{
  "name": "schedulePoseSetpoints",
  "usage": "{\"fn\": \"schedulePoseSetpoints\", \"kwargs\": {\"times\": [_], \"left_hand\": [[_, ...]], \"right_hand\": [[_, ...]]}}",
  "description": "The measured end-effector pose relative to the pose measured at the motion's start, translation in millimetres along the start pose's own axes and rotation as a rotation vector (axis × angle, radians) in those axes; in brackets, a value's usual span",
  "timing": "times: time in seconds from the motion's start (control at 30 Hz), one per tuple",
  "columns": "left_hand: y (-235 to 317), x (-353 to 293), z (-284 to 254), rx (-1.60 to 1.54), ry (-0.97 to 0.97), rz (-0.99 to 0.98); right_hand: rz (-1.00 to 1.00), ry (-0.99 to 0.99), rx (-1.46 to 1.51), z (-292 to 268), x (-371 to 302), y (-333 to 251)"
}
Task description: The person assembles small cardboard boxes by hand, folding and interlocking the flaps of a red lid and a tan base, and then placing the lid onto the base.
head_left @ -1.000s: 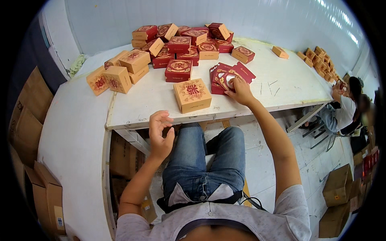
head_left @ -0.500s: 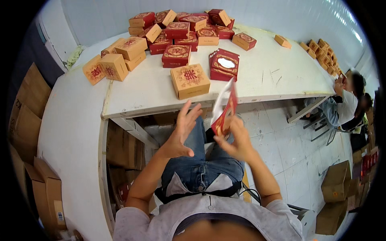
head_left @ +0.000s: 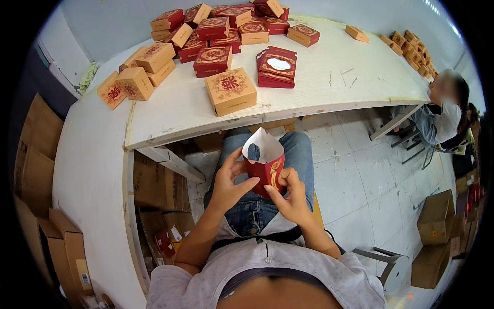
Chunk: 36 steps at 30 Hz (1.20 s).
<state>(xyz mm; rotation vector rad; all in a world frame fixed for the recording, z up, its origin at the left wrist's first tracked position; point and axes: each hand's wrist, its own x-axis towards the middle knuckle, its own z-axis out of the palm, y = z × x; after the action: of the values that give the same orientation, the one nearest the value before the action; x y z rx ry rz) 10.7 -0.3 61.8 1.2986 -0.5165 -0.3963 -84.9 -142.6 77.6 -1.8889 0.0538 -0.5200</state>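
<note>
White-painted tabletop (head_left: 329,56) bears red-and-tan cardboard boxes (head_left: 212,29) far left; nearer, your left grip (head_left: 229,183) and right grip (head_left: 292,198) hold one red, open-topped cardboard sleeve (head_left: 264,172) between them.

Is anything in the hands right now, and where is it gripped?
Yes, a red paper sleeve: the left hand holds its left side, the right hand its lower right part.

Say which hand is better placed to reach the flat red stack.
Probably the right hand: it lines up better with the stack; the orange box stands ahead of the left hand. Both hold the red sleeve.
</note>
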Motion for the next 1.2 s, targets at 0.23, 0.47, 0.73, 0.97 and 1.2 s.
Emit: {"fn": "schedulePoseSetpoints", "kwargs": {"times": [0.23,0.47,0.73,0.97,1.2], "left_hand": [[9,-2,7,-0.023,-0.009,-0.064],[8,-4,10,-0.019,0.087,0.027],[11,-8,3,-0.114,0.084,0.063],[-1,-11,-7,-0.272,-0.104,0.001],[-2,-8,-11,-0.299,-0.063,0.006]], "right_hand": [[-0.075,0.014,-0.016,3,-2,-1],[-0.154,0.112,-0.128,2,2,3],[-0.354,0.484,0.006,-14,8,17],[0.073,-0.237,0.339,-21,11,13],[0.107,-0.158,0.597,-18,12,31]]}}
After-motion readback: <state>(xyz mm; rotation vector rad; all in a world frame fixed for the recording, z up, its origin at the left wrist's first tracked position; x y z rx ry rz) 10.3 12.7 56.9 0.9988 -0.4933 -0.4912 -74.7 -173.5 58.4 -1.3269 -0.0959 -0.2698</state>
